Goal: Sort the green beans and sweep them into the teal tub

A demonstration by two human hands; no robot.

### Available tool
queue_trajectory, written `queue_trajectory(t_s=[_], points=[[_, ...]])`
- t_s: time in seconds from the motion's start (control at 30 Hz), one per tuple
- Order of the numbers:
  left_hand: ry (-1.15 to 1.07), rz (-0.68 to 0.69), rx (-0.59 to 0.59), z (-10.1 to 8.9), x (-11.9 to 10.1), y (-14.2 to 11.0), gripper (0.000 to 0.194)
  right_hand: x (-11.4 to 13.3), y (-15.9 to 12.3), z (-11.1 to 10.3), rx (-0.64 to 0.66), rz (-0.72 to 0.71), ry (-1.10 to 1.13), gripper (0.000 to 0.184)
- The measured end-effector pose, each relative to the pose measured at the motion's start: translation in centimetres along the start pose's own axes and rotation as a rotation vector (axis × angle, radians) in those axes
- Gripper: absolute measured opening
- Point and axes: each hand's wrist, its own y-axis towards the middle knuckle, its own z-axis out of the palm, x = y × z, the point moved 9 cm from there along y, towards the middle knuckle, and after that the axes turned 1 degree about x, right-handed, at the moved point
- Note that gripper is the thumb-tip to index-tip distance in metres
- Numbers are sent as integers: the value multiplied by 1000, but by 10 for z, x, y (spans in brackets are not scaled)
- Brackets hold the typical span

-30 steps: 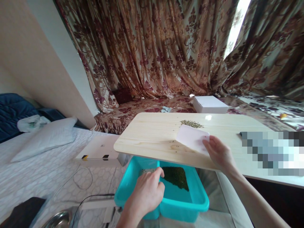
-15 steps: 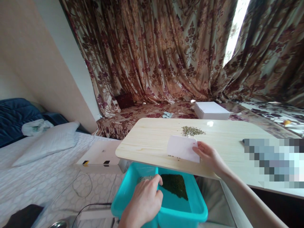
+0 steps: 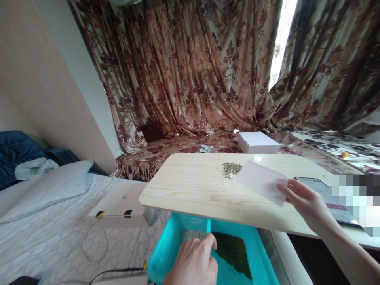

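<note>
In the head view, my right hand [image 3: 301,196] pinches the right edge of a white card [image 3: 263,182], tilted over the light wooden tabletop [image 3: 184,182]. Just left of the card's far corner lies a loose pile of small green grains [image 3: 231,169], with a few strays around it. Below the table's near edge, my left hand [image 3: 197,259] is closed on the divider of a teal tub [image 3: 162,249]. The tub's right compartment holds a large heap of dark green grains [image 3: 233,249]. A few small bits [image 3: 191,234] lie in the left one; my hand hides part of it.
A tablet [image 3: 323,198], partly blurred out, lies on the table's right side. Behind the table stands a white box [image 3: 258,141]. On the bed at left are a flat white box [image 3: 118,200], a pillow [image 3: 53,186] and cables [image 3: 95,245].
The card first swept left and nearer over the table, uncovering a few strays, then moved back right beside the pile. The strays near the front edge are gone. My left hand stays on the divider.
</note>
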Motion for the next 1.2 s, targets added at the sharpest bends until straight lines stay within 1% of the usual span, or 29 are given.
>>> queue_trajectory(t_s=[0.03,0.1,0.13,0.2,0.3,0.4,0.5,0.6,0.7,0.93,1.03,1.2], points=[[7,20,24,3,-7,1,43,-4,8,-8,-42,10,-7,43],[11,58,58,9,-18,3,44,-12,22,-10,-55,8,-47,35],[13,66,72,10,-22,4,44,-16,28,-7,-57,8,-53,32],[21,68,89,13,-26,5,45,-22,37,5,-42,5,-52,30],[49,55,96,13,-24,5,45,-27,49,26,-18,-9,-39,25],[62,42,81,11,-19,4,44,-29,57,42,8,-19,-37,22],[55,24,66,10,-15,5,45,-30,59,50,37,-22,-44,20],[56,18,61,10,-13,8,45,-30,56,53,58,-25,-56,19],[60,28,67,12,-14,9,45,-30,52,55,76,-31,-61,20],[37,24,78,11,-16,4,44,-25,39,55,130,-45,-51,32],[30,17,72,11,-17,3,44,-24,38,47,121,-49,-49,31],[32,31,58,12,-16,6,44,-26,46,24,24,-51,-62,23]])
